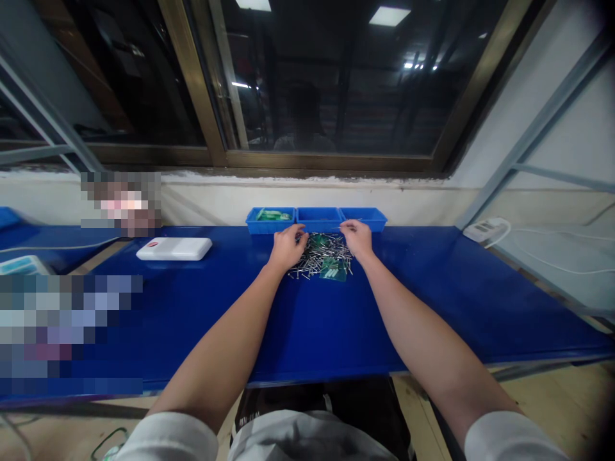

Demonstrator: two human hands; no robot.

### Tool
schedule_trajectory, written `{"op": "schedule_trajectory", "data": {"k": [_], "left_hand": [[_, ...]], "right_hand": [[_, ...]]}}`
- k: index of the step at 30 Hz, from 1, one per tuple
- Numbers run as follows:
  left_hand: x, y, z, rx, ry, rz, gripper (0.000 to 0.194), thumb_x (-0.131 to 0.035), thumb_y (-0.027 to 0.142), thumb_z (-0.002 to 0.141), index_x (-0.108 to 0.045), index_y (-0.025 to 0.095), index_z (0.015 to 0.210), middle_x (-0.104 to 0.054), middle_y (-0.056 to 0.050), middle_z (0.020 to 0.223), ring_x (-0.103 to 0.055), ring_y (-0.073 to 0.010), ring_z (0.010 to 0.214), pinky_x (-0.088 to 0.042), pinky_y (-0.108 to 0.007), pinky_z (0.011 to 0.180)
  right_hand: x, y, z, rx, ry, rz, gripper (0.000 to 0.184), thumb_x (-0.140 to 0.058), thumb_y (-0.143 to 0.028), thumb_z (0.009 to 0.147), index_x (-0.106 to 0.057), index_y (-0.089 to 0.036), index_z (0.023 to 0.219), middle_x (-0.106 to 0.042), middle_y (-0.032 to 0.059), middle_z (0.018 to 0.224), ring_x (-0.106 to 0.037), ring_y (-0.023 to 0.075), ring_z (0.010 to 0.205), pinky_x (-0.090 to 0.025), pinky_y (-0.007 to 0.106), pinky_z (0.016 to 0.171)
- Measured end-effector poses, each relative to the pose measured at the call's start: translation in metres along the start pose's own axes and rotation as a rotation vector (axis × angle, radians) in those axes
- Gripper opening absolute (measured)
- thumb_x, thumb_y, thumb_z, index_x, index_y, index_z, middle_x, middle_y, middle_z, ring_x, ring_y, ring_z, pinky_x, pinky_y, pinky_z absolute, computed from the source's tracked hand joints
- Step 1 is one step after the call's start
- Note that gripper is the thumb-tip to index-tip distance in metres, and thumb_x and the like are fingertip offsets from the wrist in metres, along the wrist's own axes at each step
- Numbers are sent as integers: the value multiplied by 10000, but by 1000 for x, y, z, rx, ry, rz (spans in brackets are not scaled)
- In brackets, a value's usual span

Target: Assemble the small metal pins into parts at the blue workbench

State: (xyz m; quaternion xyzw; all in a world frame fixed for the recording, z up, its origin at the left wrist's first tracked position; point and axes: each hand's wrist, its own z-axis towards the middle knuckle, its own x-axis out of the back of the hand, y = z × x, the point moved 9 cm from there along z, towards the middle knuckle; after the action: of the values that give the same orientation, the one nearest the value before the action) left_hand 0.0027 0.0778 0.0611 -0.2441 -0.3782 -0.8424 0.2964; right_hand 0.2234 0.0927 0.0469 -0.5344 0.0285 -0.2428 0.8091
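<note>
A loose pile of silvery screws (314, 261) lies on the blue tabletop, with small green plastic packets (332, 270) among it. My left hand (288, 248) is at the pile's left side, its fingers curled together; whatever they hold is too small to make out. On the other side, my right hand (358, 238) pinches a thin screw (335, 228) that points left from the fingertips. Just behind both hands stand a blue bin with green packets (271, 216), a middle blue bin (319, 225) and a right blue bin (377, 221).
A white power bank-like box (174, 248) lies to the left on the blue table (317, 333). At the right edge is a white power strip (484, 229) with a cable. A window (336, 83) rises behind the table; a blurred-out area covers the left.
</note>
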Motion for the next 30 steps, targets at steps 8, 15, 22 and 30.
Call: {"op": "schedule_trajectory", "data": {"k": [8,15,22,30], "left_hand": [[11,-19,1,89,63,38,260,-450,225,860,-600,187,1069,-688,-62,984,-629,-196,952,-449,-335,888],[7,-20,1,79,32,67,274,-430,216,864,-620,199,1061,-686,-51,1032,-616,-198,1003,-439,-337,922],[0,-28,2,84,-24,137,302,-445,196,830,-625,193,1073,-675,-70,1059,-615,-203,997,-452,-321,920],[-22,-43,-4,166,-222,271,365,-423,316,857,-605,193,1149,-599,-118,1231,-543,-265,1152,-413,-404,979]], "right_hand": [[33,37,21,-126,161,87,377,-540,-234,614,-652,-148,964,-681,66,903,-613,205,856,-480,348,796],[26,46,21,-222,76,225,632,-522,-212,572,-527,-159,1202,-627,91,1121,-596,199,910,-483,271,641],[25,46,19,-163,68,145,634,-517,-243,610,-488,-166,1238,-645,80,1060,-596,159,764,-456,251,565],[-16,17,2,168,-202,-478,271,-556,-244,718,-709,-197,936,-662,60,875,-569,203,856,-410,369,877]]}}
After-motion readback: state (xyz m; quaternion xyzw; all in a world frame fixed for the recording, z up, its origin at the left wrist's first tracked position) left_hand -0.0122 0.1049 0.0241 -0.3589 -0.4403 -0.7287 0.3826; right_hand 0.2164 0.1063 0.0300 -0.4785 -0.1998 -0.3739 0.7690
